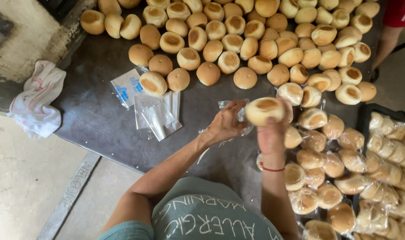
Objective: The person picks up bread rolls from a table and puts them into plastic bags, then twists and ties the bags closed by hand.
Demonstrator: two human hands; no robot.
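Observation:
My right hand [272,135] holds a round golden bun [264,110] up over the dark metal table [96,120]. My left hand [227,122] pinches a clear plastic bag [238,109] just left of the bun, touching it. Bagged buns [318,169] lie in a heap to the right of my hands. A big spread of loose unbagged buns [238,40] covers the far side of the table.
A stack of flat clear bags [158,113] lies on the table to the left, one bun resting on its top edge. A white cloth [36,100] hangs at the table's left edge. A black tray [367,115] of bagged buns stands at right. Another person's arm [384,42] shows top right.

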